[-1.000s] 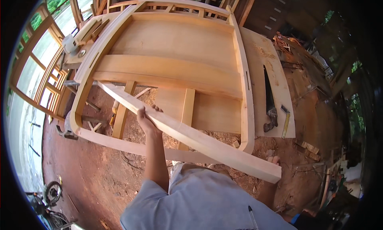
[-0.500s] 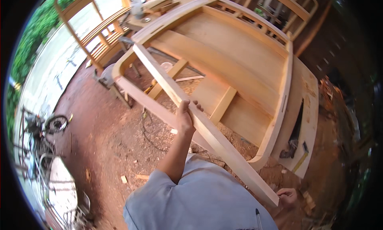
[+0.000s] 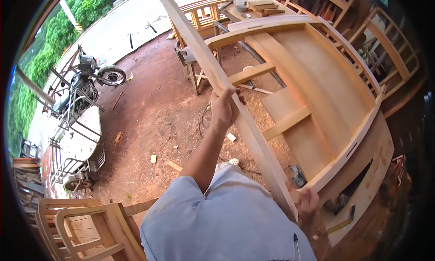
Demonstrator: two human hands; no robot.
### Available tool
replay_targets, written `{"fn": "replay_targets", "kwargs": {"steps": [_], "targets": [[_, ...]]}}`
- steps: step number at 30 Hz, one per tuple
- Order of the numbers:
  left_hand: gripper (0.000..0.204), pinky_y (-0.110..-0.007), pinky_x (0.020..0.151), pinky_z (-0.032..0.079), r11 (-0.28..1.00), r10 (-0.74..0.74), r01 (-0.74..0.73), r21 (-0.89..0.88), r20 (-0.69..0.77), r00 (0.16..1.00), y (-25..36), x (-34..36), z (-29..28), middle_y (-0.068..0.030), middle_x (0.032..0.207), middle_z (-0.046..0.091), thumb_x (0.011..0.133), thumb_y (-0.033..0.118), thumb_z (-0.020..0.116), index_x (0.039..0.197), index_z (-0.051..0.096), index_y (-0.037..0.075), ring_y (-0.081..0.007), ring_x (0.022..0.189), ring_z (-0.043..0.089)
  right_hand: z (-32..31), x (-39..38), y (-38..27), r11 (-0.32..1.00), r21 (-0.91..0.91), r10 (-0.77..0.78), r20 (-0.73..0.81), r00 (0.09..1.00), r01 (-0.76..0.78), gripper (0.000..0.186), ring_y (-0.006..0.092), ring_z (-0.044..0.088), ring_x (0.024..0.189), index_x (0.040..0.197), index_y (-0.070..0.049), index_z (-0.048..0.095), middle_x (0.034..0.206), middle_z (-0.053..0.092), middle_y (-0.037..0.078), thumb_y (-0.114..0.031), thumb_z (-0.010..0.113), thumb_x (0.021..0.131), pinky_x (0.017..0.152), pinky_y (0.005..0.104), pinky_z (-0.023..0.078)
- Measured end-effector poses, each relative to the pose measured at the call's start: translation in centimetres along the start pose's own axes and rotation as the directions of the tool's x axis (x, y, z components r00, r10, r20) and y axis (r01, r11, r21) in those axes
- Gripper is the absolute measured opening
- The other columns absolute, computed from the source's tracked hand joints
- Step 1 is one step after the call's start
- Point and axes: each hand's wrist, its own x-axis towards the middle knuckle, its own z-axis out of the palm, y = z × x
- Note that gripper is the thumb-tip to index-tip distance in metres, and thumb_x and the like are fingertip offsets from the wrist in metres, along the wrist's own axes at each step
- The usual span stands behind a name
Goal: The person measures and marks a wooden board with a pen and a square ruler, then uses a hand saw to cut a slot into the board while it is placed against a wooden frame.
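Left hand [image 3: 225, 108] is wrapped around the middle of a long pale squared wooden beam [image 3: 203, 57], thumb on the near side, fingertips curling over the far edge. Right hand [image 3: 308, 202] is down by the beam's lower end with its fingers bent in, but I honestly can't tell if it's pinching the wood or just sitting next to it. The beam slants from the top of the view, left of center, down to the front of the blue-grey short-sleeved shirt [image 3: 226, 215], which has 1 pen [image 3: 297, 247] on it.

Just right of the beam is a big yellowish wooden frame [image 3: 337, 165] with rounded corners. It has a broad light wood panel [image 3: 335, 66] set inside it, plus 2 short wooden crossbars [image 3: 287, 123] in the part closest to the beam.

Past the frame's right side there's a flat light-brown board [image 3: 378, 170]. On it: 1 dark-bladed handsaw [image 3: 337, 204] and 1 yellow-and-black L-shaped tool [image 3: 342, 224].

Containers: a whitish plastic tub [image 3: 240, 2] stands on the wooden workbench [image 3: 229, 12] at the top, near some stacked wood offcuts [image 3: 267, 8]. Can't make out what's in it.

Farther out left, a dark motorbike [image 3: 86, 79] stands beside a white-bedded metal-railed cart [image 3: 77, 129] on reddish dirt, with wooden chairs [image 3: 86, 229] at bottom left and green foliage [image 3: 97, 7] way out back.
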Motion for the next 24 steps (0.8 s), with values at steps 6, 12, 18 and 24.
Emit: {"fn": "replay_targets", "kwargs": {"steps": [6,12,18,24], "targets": [[0.053,-0.039,0.073,0.055,0.994,0.08,-0.074,0.074,-0.08,0.994,4.8,-3.2,-3.3,-0.0154,0.099,0.055,0.086,0.021,0.057,0.129,0.043,-0.007,-0.0244,0.084,0.058,-0.6,3.6,3.5,0.994,-0.104,0.069,0.381,0.922,-0.032,0.024,0.0202,0.065,0.081,0.1,0.003,0.07,0.084,0.069,0.012,-0.019,0.058,0.102,0.074,0.0344,0.051],[0.06,-0.041,0.076,0.053,0.968,0.228,-0.209,0.137,-0.149,0.962,12.0,-3.2,-7.0,-0.0175,0.106,0.059,0.091,0.036,0.056,0.134,0.041,-0.003,-0.0265,0.087,0.06,-0.1,0.4,7.3,0.938,0.172,0.173,0.523,0.835,-0.302,0.018,0.018,0.066,0.076,0.098,0.003,0.074,0.084,0.07,0.009,-0.013,0.065,0.096,0.071,0.0326,0.052],[0.061,-0.04,0.077,0.053,0.94,0.311,-0.293,0.173,-0.091,0.946,14.9,-2.4,-8.0,-0.0204,0.108,0.057,0.092,0.035,0.057,0.135,0.038,-0.004,-0.0269,0.083,0.059,1.0,1.9,2.3,0.959,-0.087,-0.251,0.186,0.95,0.27,0.012,0.0329,0.068,0.079,0.088,0.0,0.068,0.087,0.069,0.015,-0.012,0.069,0.091,0.07,0.0399,0.053],[0.052,-0.041,0.079,0.049,0.933,0.303,-0.309,0.187,0.06,0.951,11.2,-1.9,-2.6,-0.0217,0.104,0.055,0.091,0.03,0.053,0.126,0.044,-0.007,-0.0271,0.085,0.055,6.6,5.3,-5.8,0.813,0.34,-0.486,-0.049,0.872,0.473,0.013,0.0264,0.061,0.074,0.094,-0.001,0.064,0.082,0.061,0.012,-0.013,0.065,0.099,0.07,0.0394,0.049]]}}
